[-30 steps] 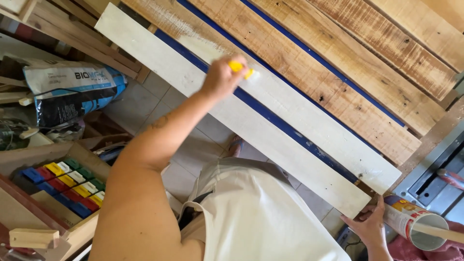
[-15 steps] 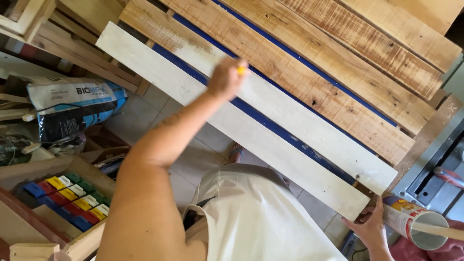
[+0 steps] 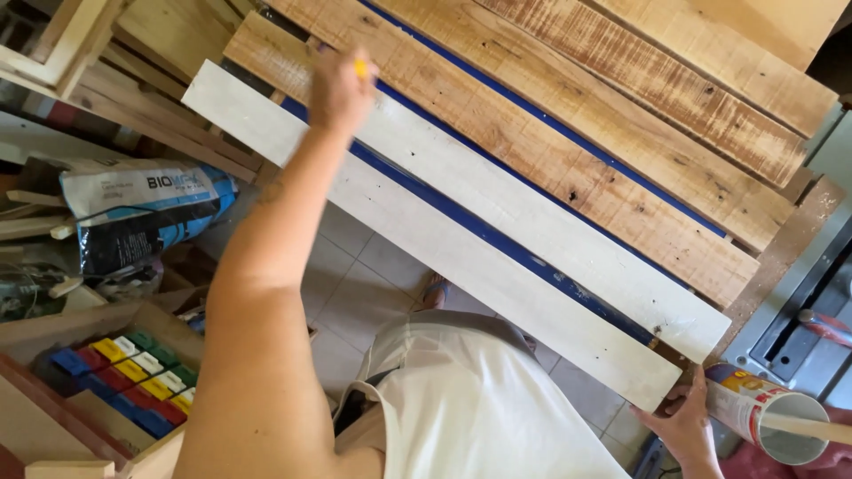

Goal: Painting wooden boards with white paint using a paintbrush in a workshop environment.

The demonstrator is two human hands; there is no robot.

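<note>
The left hand (image 3: 340, 89) now sits farther toward the far end of the white board (image 3: 497, 208) than it did a second ago, having slid up along the pale plank with its yellow tool (image 3: 360, 67) in tow. That reads as a stroke carried along the board's length, so most of the plank nearer the body has likely been covered and the far end is what remains. The left hand is closed around the yellow tool, only the tip of which shows past the knuckles; whether it is a brush or something else cannot be told. The right hand (image 3: 683, 421) stays low at the near right, fingers curled against the end of the lower white board (image 3: 426, 248), just beside a can (image 3: 768, 412) with a stick standing in it. The two white boards look flat, chalky and evenly coated, with a few dark specks near the right end, and lie side by side across blue rails (image 3: 497, 239), next to raw, rough brown planks (image 3: 568, 168). Below are a tiled floor (image 3: 364, 293), a sack (image 3: 142, 208) and a box of coloured blocks (image 3: 124, 372).
</note>
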